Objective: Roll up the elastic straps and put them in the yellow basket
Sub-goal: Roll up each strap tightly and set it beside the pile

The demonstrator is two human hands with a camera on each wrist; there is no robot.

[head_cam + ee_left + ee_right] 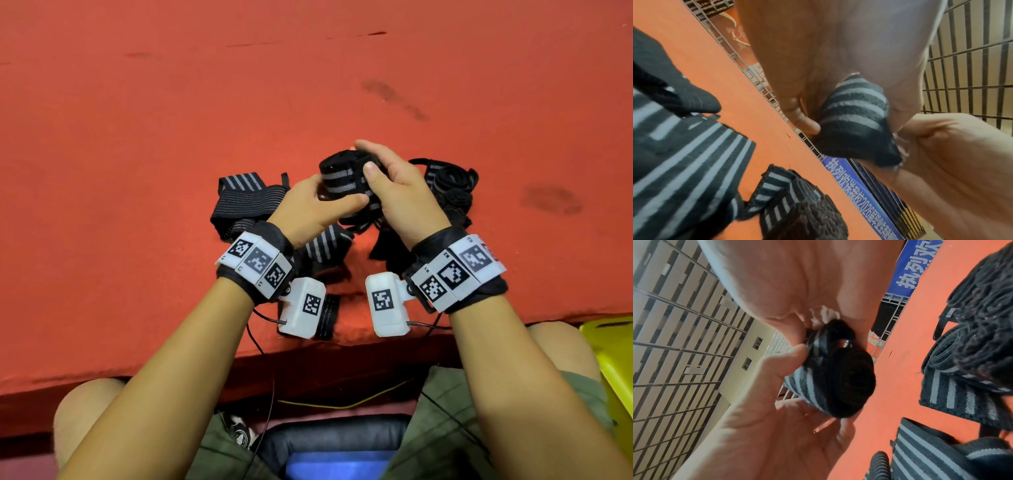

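Elastic strap (346,180), black with grey stripes and rolled into a thick coil, sits between our two hands above the red table (137,137). Our left hand (308,209) grips it from below with curled fingers and thumb; our right hand (400,192) closes over its top, the thumb pressing on the roll. More loose straps (246,198) lie on the red surface around and under the wrists. Behind the table we see a metal railing (764,84) and a blue banner (914,267). At our right knee stands the yellow basket (613,349); its inside is mostly out of view, so we cannot tell what it holds.
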